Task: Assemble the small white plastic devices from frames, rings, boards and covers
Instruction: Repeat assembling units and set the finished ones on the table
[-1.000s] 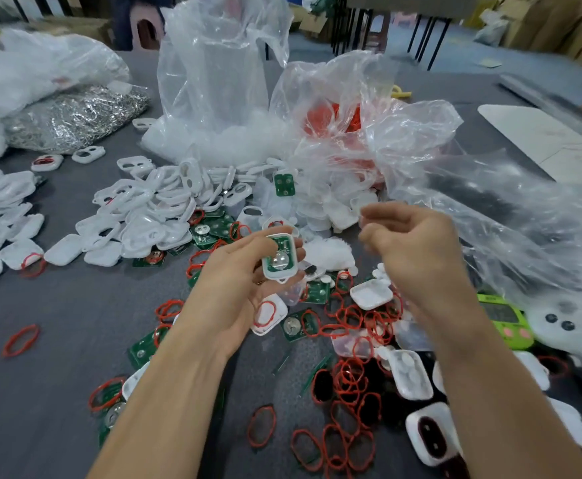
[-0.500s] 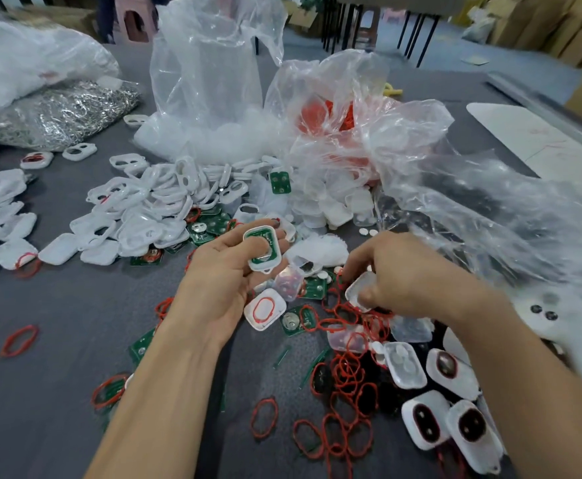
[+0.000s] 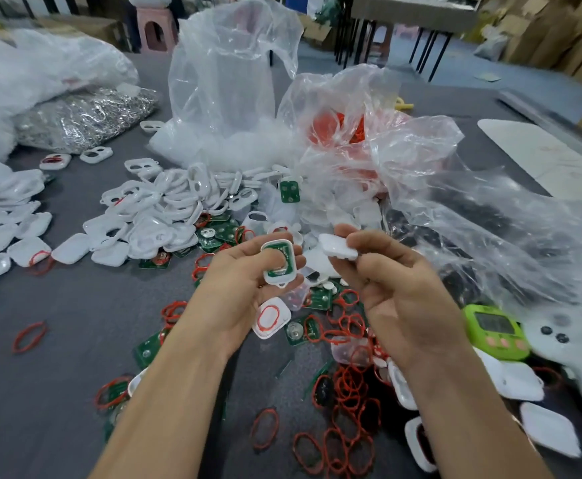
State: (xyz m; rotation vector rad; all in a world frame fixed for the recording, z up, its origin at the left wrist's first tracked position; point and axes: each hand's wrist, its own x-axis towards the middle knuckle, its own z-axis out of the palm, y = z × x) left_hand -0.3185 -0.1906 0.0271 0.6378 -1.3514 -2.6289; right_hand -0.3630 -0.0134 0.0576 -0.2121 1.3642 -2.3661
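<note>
My left hand (image 3: 241, 285) grips a white frame with a green board and a silver coin cell in it (image 3: 279, 262), held face up above the grey table. My right hand (image 3: 393, 288) pinches a small white cover (image 3: 338, 247) between thumb and fingers, just right of the frame and apart from it. Below the hands lie a white shell with a red ring (image 3: 270, 318), loose red rings (image 3: 348, 388) and green boards (image 3: 213, 236). A heap of white frames (image 3: 158, 209) lies to the left.
Crumpled clear plastic bags (image 3: 351, 140) stand behind the parts and spread to the right. A bag of silver metal pieces (image 3: 82, 119) lies at the back left. A green timer (image 3: 493, 331) and a white handheld tool (image 3: 566, 344) sit at the right. White covers (image 3: 521, 380) lie near them.
My right hand went down to the pile, took hold of a white cover and rose with it beside the frame. My left hand kept holding the frame with the board.
</note>
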